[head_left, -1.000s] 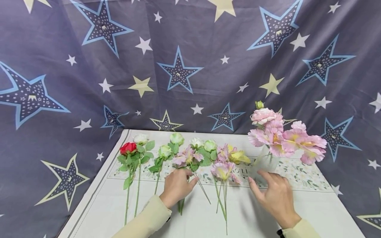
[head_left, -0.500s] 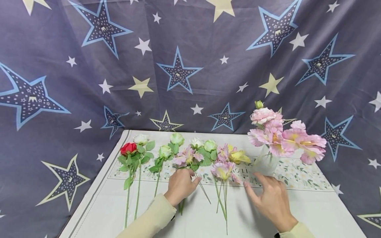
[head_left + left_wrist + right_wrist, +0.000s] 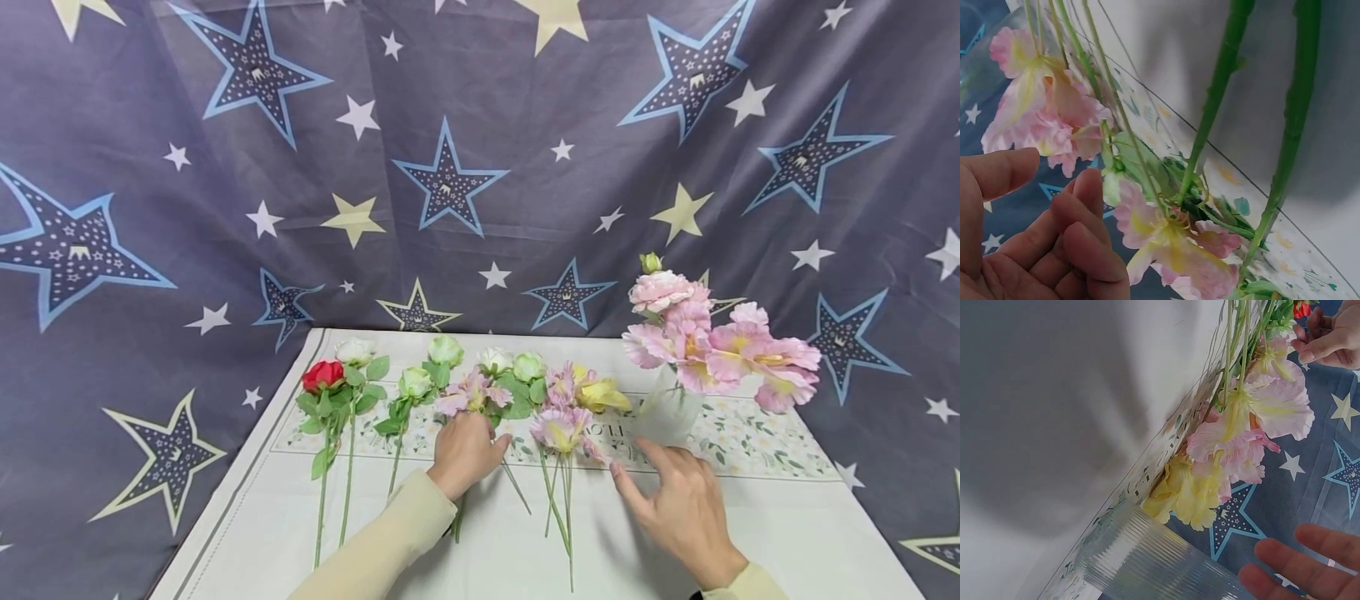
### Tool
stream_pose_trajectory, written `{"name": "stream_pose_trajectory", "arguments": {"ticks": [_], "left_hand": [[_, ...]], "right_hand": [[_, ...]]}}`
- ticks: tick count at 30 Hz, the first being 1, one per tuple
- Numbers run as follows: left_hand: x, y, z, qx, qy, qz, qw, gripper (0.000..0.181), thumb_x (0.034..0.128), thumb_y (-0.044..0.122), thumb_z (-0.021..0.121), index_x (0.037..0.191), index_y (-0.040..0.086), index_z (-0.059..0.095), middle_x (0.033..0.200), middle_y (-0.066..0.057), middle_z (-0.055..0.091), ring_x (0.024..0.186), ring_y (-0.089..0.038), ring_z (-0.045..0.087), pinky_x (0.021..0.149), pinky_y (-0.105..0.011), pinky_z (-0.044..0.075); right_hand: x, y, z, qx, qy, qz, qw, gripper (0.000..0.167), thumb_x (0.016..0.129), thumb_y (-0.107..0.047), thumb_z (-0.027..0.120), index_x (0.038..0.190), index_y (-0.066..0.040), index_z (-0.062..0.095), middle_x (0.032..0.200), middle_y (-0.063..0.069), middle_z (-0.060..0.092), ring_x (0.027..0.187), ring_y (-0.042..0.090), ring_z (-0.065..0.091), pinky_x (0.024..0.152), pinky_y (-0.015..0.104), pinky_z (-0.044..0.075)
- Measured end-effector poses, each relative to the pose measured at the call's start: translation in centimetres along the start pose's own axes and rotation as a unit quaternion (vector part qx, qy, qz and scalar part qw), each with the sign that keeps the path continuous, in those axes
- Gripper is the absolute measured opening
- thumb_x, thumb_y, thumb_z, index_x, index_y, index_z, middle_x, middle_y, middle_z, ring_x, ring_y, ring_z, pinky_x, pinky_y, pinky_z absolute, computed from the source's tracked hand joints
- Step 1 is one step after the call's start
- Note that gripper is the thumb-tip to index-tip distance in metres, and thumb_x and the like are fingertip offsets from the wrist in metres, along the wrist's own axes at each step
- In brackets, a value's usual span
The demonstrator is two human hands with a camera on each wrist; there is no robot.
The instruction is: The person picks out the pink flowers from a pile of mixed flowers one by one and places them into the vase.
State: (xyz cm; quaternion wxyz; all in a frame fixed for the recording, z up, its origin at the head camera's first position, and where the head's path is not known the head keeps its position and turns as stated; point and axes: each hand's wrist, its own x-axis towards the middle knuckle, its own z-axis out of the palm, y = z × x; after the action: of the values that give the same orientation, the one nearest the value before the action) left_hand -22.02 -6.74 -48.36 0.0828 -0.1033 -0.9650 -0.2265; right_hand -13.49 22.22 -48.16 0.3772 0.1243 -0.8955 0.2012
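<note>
One glass vase (image 3: 666,414) stands toward the right of the white table (image 3: 787,533) in the head view, on a leaf-printed strip (image 3: 765,433). Inside it are ruffled pink blossoms (image 3: 720,350), a rounder pale pink bloom (image 3: 662,292) and, topmost, a green bud (image 3: 651,262); the heads spread above the rim, the larger ones leaning right. Left of the vase, loose stems lie in a row: a red rose (image 3: 323,375), a white rose (image 3: 355,350), pale green roses (image 3: 416,382), a pink flower (image 3: 471,393), then a pink-and-yellow cluster (image 3: 562,429) beside a yellow flower (image 3: 603,394). The left hand (image 3: 467,454) is over the stems just below the pink flower; the right hand (image 3: 684,508) is near the foot of the vase, thumb and forefinger spread apart, grasping nothing.

From the left wrist, that hand's fingers bend loosely with a gap to the thumb and nothing between them. The pink flower hangs just beside the fingertips, and two thick green stems (image 3: 1291,119) run past, clear of the hand.

From the right wrist, the vase shows ribbed, see-through walls. The right hand's extended fingers are close by, unclenched; whether they touch the glass I cannot tell.
</note>
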Motion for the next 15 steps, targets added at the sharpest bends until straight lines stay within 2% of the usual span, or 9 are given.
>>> {"name": "stream_pose_trajectory", "arguments": {"ticks": [5, 10, 15], "left_hand": [[0.5, -0.2, 0.5, 0.010, -0.011, -0.010, 0.9998, 0.062, 0.0901, 0.036, 0.078, 0.046, 0.020, 0.038, 0.040, 0.010, 0.028, 0.041, -0.011, 0.038, 0.042, -0.028, 0.032], [0.9, -0.5, 1.0, 0.020, -0.026, -0.021, 0.9992, 0.065, 0.0895, 0.035, 0.079, 0.045, 0.019, 0.035, 0.040, 0.009, 0.025, 0.039, -0.011, 0.036, 0.039, -0.027, 0.029], [1.3, -0.8, 1.5, 0.038, -0.040, -0.032, 0.9980, 0.063, 0.0894, 0.037, 0.078, 0.045, 0.018, 0.037, 0.042, 0.005, 0.037, 0.041, -0.014, 0.040, 0.039, -0.029, 0.032]], "right_hand": [[0.0, -0.1, -0.1, 0.001, 0.001, -0.001, 1.0000, 0.043, 0.079, -0.036, 0.080, 0.109, -0.006, 0.076, 0.095, 0.016, 0.076, 0.085, 0.036, 0.070, 0.073, 0.055, 0.048], [0.0, -0.1, 0.0, 0.004, 0.004, -0.001, 1.0000, 0.043, 0.079, -0.037, 0.081, 0.109, -0.006, 0.076, 0.095, 0.015, 0.076, 0.086, 0.036, 0.070, 0.073, 0.055, 0.048], [0.1, -0.1, 0.0, 0.005, 0.005, -0.001, 1.0000, 0.043, 0.079, -0.037, 0.081, 0.108, -0.006, 0.076, 0.096, 0.015, 0.077, 0.086, 0.036, 0.070, 0.073, 0.056, 0.048]]}}
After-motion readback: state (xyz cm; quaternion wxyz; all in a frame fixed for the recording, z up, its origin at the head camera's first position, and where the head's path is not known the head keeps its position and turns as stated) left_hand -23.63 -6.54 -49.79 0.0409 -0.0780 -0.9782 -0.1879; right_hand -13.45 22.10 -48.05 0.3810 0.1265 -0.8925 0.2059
